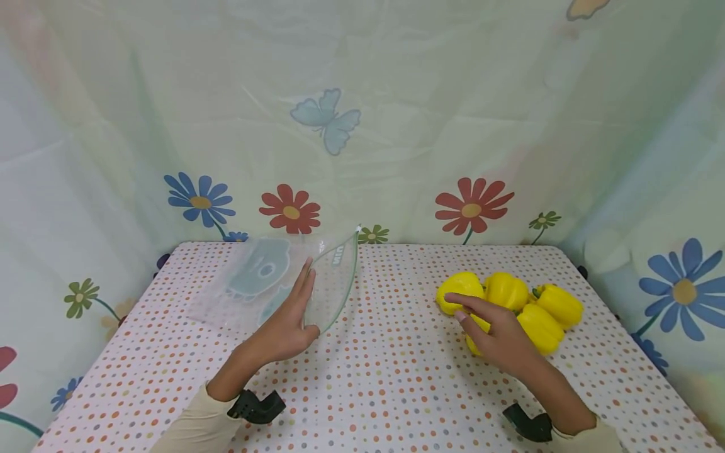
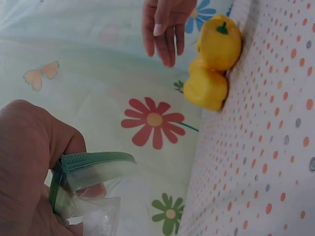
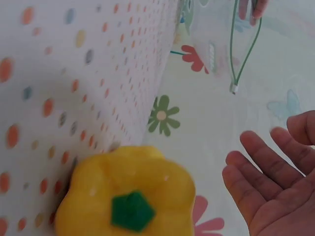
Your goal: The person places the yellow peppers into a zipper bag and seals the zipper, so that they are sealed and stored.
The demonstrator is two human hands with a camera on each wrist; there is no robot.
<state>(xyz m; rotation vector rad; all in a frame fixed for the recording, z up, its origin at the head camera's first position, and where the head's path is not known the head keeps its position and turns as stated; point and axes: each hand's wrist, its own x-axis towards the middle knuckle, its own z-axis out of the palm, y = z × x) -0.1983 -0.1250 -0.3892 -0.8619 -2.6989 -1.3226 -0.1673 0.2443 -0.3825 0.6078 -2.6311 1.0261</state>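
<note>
My left hand point(image 1: 281, 331) holds a clear plastic zip bag point(image 1: 257, 267) by its mouth, over the left part of the table. The bag's green zip edge point(image 2: 98, 161) runs between thumb and fingers in the left wrist view, and its mouth gapes toward the right. Several yellow bell peppers point(image 1: 557, 306) lie grouped on the right of the table. Over their near left side hovers my right hand point(image 1: 504, 336), fingers extended and palm bare. One pepper point(image 3: 128, 182) with a green stem shows close below that hand in the right wrist view.
The table point(image 1: 385, 384) wears a white cloth with coloured dots. Behind it and at both sides hangs a curtain point(image 1: 396, 94) printed with flowers and butterflies. A dark wrist mount point(image 1: 257, 407) sits on the left wrist, another point(image 1: 528, 423) on the right.
</note>
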